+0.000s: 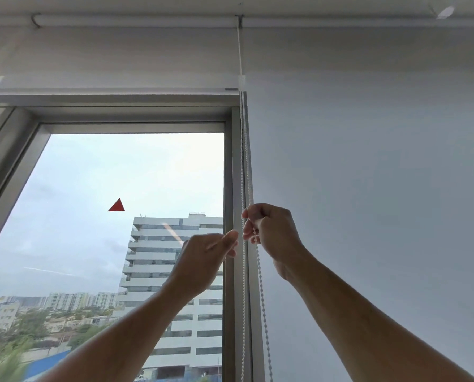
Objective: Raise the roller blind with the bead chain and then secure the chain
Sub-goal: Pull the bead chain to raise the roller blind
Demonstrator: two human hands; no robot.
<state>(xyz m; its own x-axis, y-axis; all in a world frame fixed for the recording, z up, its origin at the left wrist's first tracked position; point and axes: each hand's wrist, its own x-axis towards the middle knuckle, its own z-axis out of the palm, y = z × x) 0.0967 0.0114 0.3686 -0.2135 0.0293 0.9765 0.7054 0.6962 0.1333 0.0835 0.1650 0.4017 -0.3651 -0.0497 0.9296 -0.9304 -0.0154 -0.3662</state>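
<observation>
The white roller blind [120, 59] is rolled up high, its bottom bar [114, 88] hanging just above the top of the window frame. A white bead chain [243, 150] drops in two strands from the roller's right end down the frame's right post. My right hand [271, 232] grips the right strand, fingers curled round it at mid height. My left hand [205, 260] is just left of the other strand, thumb and fingertips near it; whether it pinches the strand I cannot tell.
The window glass [120, 244] shows a white tower block and sky, with a red triangle sticker [117, 205] on the pane. A lowered blind [368, 188] covers the neighbouring window on the right. The grey frame post [229, 175] runs between them.
</observation>
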